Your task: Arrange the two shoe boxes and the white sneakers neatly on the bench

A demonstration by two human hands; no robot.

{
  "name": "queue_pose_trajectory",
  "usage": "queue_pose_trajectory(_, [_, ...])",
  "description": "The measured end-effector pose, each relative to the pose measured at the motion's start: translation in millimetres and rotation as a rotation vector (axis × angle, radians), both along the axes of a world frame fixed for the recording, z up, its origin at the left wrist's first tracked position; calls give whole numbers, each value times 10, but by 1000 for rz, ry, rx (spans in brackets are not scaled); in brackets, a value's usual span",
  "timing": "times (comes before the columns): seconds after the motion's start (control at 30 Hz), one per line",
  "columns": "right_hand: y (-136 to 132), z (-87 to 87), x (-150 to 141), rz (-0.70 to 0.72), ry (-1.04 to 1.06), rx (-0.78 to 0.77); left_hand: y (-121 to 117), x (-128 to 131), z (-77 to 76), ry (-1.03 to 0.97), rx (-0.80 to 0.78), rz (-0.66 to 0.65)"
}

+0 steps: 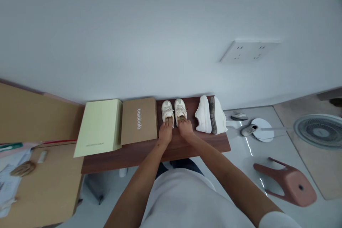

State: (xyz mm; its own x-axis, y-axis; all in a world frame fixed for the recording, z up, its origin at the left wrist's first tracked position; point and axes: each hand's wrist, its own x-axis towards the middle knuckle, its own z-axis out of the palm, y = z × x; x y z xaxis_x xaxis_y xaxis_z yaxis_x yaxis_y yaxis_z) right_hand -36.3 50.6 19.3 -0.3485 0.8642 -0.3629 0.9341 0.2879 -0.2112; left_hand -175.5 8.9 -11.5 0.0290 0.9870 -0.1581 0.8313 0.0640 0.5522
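Note:
A pair of small cream children's sneakers stands side by side on a narrow dark wooden table, toes to the wall. My left hand (166, 130) grips the left sneaker (167, 108) at its heel, the fingers dipping into its opening. In the same way, my right hand (185, 128) is closed on the heel of the right sneaker (180, 107). The fingertips are partly hidden inside both shoes. Left of them lies a brown "balabala" shoe box (139, 124), and beside that a pale green box (98, 126). To the right, a larger pair of white sneakers (204, 114) lies on its sides.
The wooden table (112, 160) runs along a white wall with a socket plate (251, 51). A cardboard-coloured desk (50, 181) with papers adjoins on the left. On the floor at right are a pink stool (300, 187), a fan (320, 131) and a grey shoe (248, 130).

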Motion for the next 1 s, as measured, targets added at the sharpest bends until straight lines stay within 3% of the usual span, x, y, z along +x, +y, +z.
queue_pose_trajectory(0.2, [-11,15,9,-28,27,-3,-22,-41,11,93,-50,-31])
queue_pose_trajectory(0.33, [-26,87,270,-133,233,17,-70,-19,119,79,33,-39])
queue_pose_trajectory(0.5, [-121,82,1148,-446,540,167,-144,375,191,-154,123,-145])
queue_pose_trajectory(0.6, [-165,-9,1838,-672,517,278,-122,767,100,-310,17,-184])
queue_pose_trajectory(0.67, [-173,-99,2266,-776,423,283,-61,1010,0,-375,-84,-134])
queue_pose_trajectory(0.77, [-184,-264,2726,-774,391,49,66,1267,-144,-419,-237,-18])
queue_pose_trajectory(0.87, [-212,-419,2912,-678,501,-229,179,1395,-222,-381,-366,-38])
queue_pose_trajectory(1.0, [-219,-494,2889,-634,442,-253,280,1471,-210,-246,-434,-124])
